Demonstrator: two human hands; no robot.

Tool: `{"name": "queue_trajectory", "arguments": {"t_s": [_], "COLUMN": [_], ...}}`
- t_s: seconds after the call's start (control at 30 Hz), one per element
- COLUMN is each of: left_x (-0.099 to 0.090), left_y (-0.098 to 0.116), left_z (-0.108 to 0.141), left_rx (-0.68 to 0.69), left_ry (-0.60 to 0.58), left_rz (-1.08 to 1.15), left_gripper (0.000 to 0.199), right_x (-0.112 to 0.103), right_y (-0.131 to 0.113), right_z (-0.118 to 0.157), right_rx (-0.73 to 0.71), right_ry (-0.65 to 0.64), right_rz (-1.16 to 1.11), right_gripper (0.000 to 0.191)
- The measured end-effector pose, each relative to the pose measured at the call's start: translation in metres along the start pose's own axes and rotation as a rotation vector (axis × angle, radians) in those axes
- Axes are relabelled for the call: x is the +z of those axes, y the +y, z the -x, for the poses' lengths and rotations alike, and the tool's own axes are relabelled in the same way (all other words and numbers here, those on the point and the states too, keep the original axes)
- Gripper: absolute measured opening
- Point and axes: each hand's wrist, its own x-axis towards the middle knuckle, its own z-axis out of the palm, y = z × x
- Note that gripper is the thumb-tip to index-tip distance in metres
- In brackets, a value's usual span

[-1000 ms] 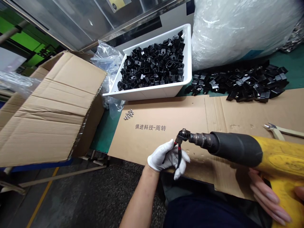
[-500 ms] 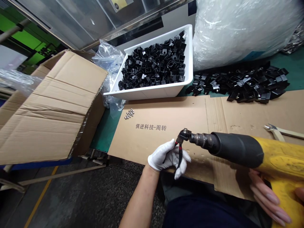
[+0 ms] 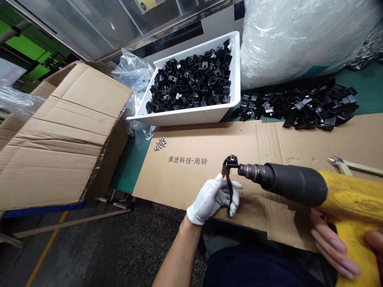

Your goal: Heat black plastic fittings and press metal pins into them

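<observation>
My left hand (image 3: 214, 197), in a white glove, is closed around the dark handles of a pair of pliers (image 3: 229, 187). The jaws grip a small black plastic part (image 3: 232, 161) with a metal piece on its top. Bare-fingered, my right hand (image 3: 335, 243) wraps the grip of a yellow heat gun (image 3: 353, 195). The gun's stepped metal nozzle (image 3: 254, 173) points left, its tip right beside the black part; whether they touch I cannot tell.
Cardboard (image 3: 185, 183) covers the bench. Small metal pieces (image 3: 160, 143) lie on its left. Behind stand a white bin (image 3: 179, 118) of black parts, a loose pile of them (image 3: 323, 105) and a plastic bag (image 3: 299, 40). Cutters (image 3: 344, 164) lie right, a carton (image 3: 60, 135) left.
My left hand has turned the pliers, so the black part now sits more level and slightly higher by the nozzle. The heat gun has barely moved; the whole view has shifted a little.
</observation>
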Motion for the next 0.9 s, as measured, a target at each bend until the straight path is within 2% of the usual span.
{"name": "queue_trajectory", "arguments": {"t_s": [0.1, 0.23, 0.67, 0.9], "left_x": [0.010, 0.017, 0.020, 0.020], "left_y": [-0.005, -0.008, -0.009, -0.010], "left_z": [0.001, 0.002, 0.003, 0.002], "left_rx": [0.057, 0.079, 0.074, 0.072], "left_ry": [0.117, 0.183, 0.200, 0.217], "left_rz": [-0.056, -0.089, -0.086, -0.082], "left_gripper": [0.063, 0.063, 0.063, 0.061], "right_x": [0.004, 0.011, 0.006, 0.019], "right_y": [-0.003, -0.009, -0.008, -0.018], "right_z": [-0.004, -0.009, -0.007, -0.001], "right_rx": [0.017, 0.021, 0.020, 0.066], "right_ry": [-0.024, -0.011, 0.022, -0.020], "right_rz": [0.033, 0.045, 0.079, 0.100], "right_gripper": [0.050, 0.060, 0.061, 0.061]}}
